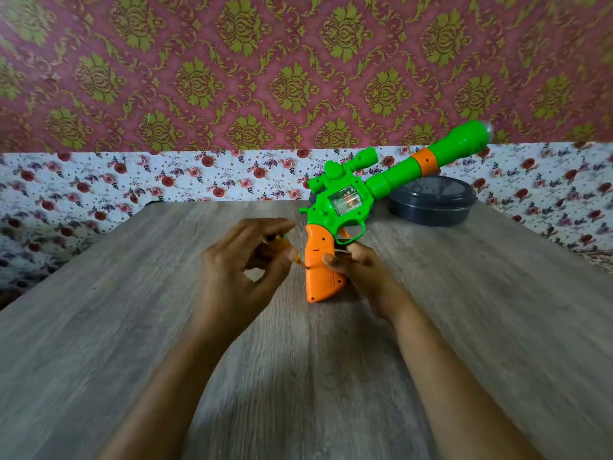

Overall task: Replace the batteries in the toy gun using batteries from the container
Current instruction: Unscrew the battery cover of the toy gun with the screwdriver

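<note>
- Left hand (pixel 242 273): bare, a little blurred.
- Right hand (pixel 365 273): bare, with a short thumbnail showing.
- Left forearm (pixel 172 376): bare down to the frame's lower edge.
- Right forearm (pixel 447 370): bare likewise, slim.

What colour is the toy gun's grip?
Orange plastic grip on the green toy gun; head view shows it best.

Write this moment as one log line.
left hand: pinches small tool at grip; right hand: holds toy gun; container: behind gun, untouched
</note>
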The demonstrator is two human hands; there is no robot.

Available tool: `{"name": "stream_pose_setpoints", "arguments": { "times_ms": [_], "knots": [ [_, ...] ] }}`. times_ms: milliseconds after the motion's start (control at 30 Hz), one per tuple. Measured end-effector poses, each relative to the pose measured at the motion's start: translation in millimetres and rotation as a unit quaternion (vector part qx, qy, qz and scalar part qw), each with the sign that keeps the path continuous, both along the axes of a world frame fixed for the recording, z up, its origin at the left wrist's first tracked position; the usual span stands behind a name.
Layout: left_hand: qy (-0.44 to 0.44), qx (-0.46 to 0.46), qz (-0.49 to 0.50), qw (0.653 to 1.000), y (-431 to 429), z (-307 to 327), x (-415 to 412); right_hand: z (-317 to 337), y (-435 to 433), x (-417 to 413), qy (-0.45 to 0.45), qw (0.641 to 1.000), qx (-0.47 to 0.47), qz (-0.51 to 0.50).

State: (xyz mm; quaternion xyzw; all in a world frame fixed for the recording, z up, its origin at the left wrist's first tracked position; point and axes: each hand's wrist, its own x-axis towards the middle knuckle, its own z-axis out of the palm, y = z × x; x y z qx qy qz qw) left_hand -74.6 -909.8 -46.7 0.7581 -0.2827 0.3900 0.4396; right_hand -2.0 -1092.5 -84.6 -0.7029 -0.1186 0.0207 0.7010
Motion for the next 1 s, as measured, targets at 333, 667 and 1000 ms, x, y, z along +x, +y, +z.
{"name": "stream_pose_setpoints", "arguments": {
  "times_ms": [333, 667, 1000],
  "knots": [
    [-0.004, 0.001, -0.003, 1.0, 0.9, 2.0, -1.7, -0.4, 1.5, 2.6, -0.007, 1.0, -0.006, 0.003],
    [-0.017, -0.023, 0.022, 0.999, -0.1, 2.1, 0.7, 0.4, 0.0, 0.4, 0.006, 1.0, -0.018, -0.003],
    [-0.031, 0.013, -0.001, 0.999, 1.1, 2.1, -1.3, 1.9, 1.6, -0.5, 0.008, 0.999, -0.024, -0.019]
  ]
}}
